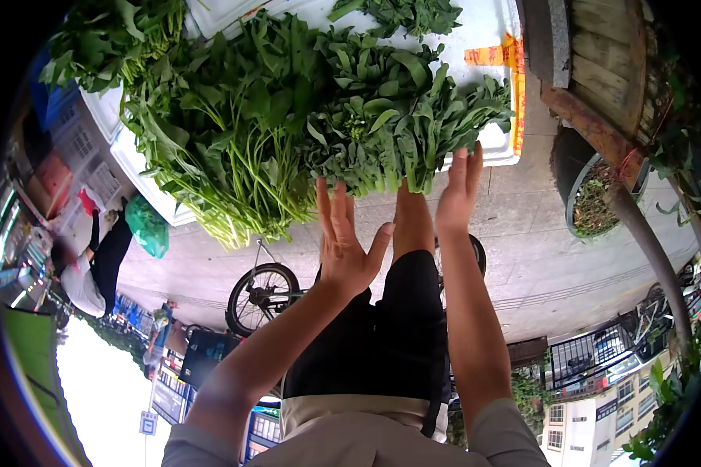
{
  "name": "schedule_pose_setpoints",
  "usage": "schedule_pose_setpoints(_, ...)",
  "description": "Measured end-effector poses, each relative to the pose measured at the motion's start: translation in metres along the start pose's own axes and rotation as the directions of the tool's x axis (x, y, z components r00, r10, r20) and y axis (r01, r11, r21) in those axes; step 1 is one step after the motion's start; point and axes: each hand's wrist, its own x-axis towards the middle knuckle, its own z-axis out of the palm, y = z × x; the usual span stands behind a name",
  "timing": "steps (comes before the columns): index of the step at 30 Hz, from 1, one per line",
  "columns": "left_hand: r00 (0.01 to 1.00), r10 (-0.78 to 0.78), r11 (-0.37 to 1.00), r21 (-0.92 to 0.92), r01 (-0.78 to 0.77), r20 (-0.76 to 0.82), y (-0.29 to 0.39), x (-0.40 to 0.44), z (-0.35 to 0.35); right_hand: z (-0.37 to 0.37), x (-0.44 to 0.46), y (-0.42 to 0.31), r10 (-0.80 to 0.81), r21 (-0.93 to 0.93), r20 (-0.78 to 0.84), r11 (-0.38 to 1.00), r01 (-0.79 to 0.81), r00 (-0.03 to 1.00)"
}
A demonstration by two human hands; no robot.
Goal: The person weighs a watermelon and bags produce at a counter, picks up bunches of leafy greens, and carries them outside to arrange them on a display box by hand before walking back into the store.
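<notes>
Left hand [344, 251] wide open at the near edge of dark leafy greens [374, 128], right hand [456, 198] open too, long-stemmed greens [237, 128] lying left

White tray [487, 23]: greens [374, 117] are covering much.
Bicycle [265, 298]: legs [409, 292] are hiding its middle.
Sign [149, 423]: text is blurring.

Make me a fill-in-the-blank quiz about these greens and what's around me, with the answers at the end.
1. The leafy greens lie on containers coloured ____.
2. Of the left hand and right hand, the one nearer the patterned tape is the ____.
3. The plastic bag is coloured ____.
4. The wearer's shorts are coloured ____.
Missing words: white; right; green; black.
</notes>
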Motion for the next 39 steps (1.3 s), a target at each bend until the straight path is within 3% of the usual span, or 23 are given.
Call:
schedule_pose_setpoints(2,0.999,0.025,0.999,-0.027,-0.024,0.02,-0.006,0.003,0.005,0.019,-0.005,0.002,-0.01,0.044,0.031,0.999,0.009,0.999)
schedule_pose_setpoints(5,0.961,0.266,0.928,0.248,-0.276,0.077,0.001,0.014,0.001,0.038,-0.007,0.008,0.151,0.048,0.157,0.986,-0.161,0.976)
schedule_pose_setpoints(8,0.88,0.434,0.865,0.184,-0.467,0.191,0.013,0.044,0.012,0.021,0.006,0.024,0.137,0.153,0.253,0.972,-0.18,0.958)
schedule_pose_setpoints(9,0.867,0.452,0.876,0.075,-0.476,0.211,0.026,0.059,0.018,-0.002,0.019,0.059,0.098,0.239,0.397,0.949,-0.206,0.912)
schedule_pose_setpoints(10,0.862,0.46,0.873,0.071,-0.483,0.212,0.028,0.073,0.031,-0.01,0.022,0.059,-0.072,0.151,0.415,0.989,0.009,0.907)
schedule_pose_setpoints(12,0.752,0.504,0.812,0.065,-0.58,0.425,0.031,0.109,0.058,-0.026,0.028,0.058,-0.405,-0.017,0.415,0.892,0.452,0.815)
schedule_pose_setpoints(13,0.763,0.481,0.756,0.237,-0.611,0.431,0.036,0.124,0.068,-0.036,0.045,0.051,-0.373,-0.244,0.465,0.818,0.521,0.803)
schedule_pose_setpoints(14,0.76,0.442,0.748,0.272,-0.605,0.476,0.033,0.138,0.075,-0.045,0.059,0.046,-0.324,-0.45,0.506,0.691,0.565,0.799)
schedule_pose_setpoints(15,0.774,0.37,0.746,0.331,-0.577,0.514,0.03,0.148,0.08,-0.051,0.067,0.027,-0.14,-0.351,0.454,0.88,0.321,0.88)
schedule_pose_setpoints(16,0.784,0.29,0.74,0.39,-0.547,0.549,0.027,0.153,0.083,-0.053,0.071,-0.022,0.01,-0.734,0.401,0.602,0.314,0.916)
schedule_pose_setpoints(17,0.777,0.329,0.684,0.432,-0.588,0.537,0.025,0.152,0.079,-0.059,0.087,-0.021,-0.128,-0.839,0.258,0.461,0.288,0.957)
schedule_pose_setpoints(19,0.732,0.391,0.54,0.505,-0.673,0.558,0.01,0.15,0.08,-0.059,0.108,-0.028,-0.304,-0.893,0.066,0.408,0.192,0.95)
schedule_pose_setpoints(20,0.709,0.448,0.471,0.53,-0.705,0.545,0.003,0.146,0.081,-0.057,0.118,-0.026,-0.309,-0.91,0.082,0.365,0.198,0.947)
schedule_pose_setpoints(22,0.714,0.459,0.476,0.532,-0.7,0.528,0.0,0.143,0.082,-0.051,0.133,-0.016,-0.279,-0.818,0.193,0.484,0.311,0.941)
schedule_pose_setpoints(24,0.722,0.471,0.482,0.538,-0.692,0.506,-0.001,0.139,0.082,-0.038,0.127,-0.011,-0.364,-0.809,0.208,0.458,0.369,0.908)
schedule_pose_setpoints(26,0.718,0.483,0.464,0.549,-0.695,0.501,0.0,0.14,0.078,-0.027,0.105,-0.01,-0.29,-0.786,0.338,0.435,0.438,0.895)
schedule_pose_setpoints(28,0.71,0.5,0.462,0.541,-0.703,0.496,-0.001,0.137,0.071,-0.016,0.089,0.027,-0.451,-0.65,0.427,0.45,0.613,0.784)
schedule_pose_setpoints(30,0.711,0.488,0.463,0.54,-0.703,0.507,-0.002,0.133,0.066,-0.017,0.075,0.027,-0.228,-0.612,0.411,0.649,0.452,0.883)
schedule_pose_setpoints(31,0.72,0.49,0.463,0.553,-0.693,0.491,-0.004,0.13,0.063,-0.019,0.074,0.021,-0.238,-0.605,0.425,0.643,0.47,0.873)
schedule_pose_setpoints(34,0.699,0.561,0.448,0.548,-0.707,0.444,-0.012,0.121,0.058,-0.025,0.085,-0.013,-0.199,-0.767,0.579,0.195,0.611,0.791)
schedule_pose_setpoints(36,0.703,0.557,0.419,0.58,-0.698,0.442,-0.015,0.119,0.063,-0.02,0.109,-0.034,0.101,-0.723,0.659,0.357,0.591,0.745)
schedule_pose_setpoints(38,0.708,0.534,0.436,0.567,-0.699,0.462,-0.013,0.122,0.065,-0.013,0.145,-0.059,0.328,-0.766,0.642,0.242,0.595,0.693)
schedule_pose_setpoints(39,0.702,0.526,0.413,0.577,-0.705,0.481,-0.013,0.124,0.068,-0.01,0.162,-0.069,0.132,-0.769,0.639,0.132,0.626,0.758)
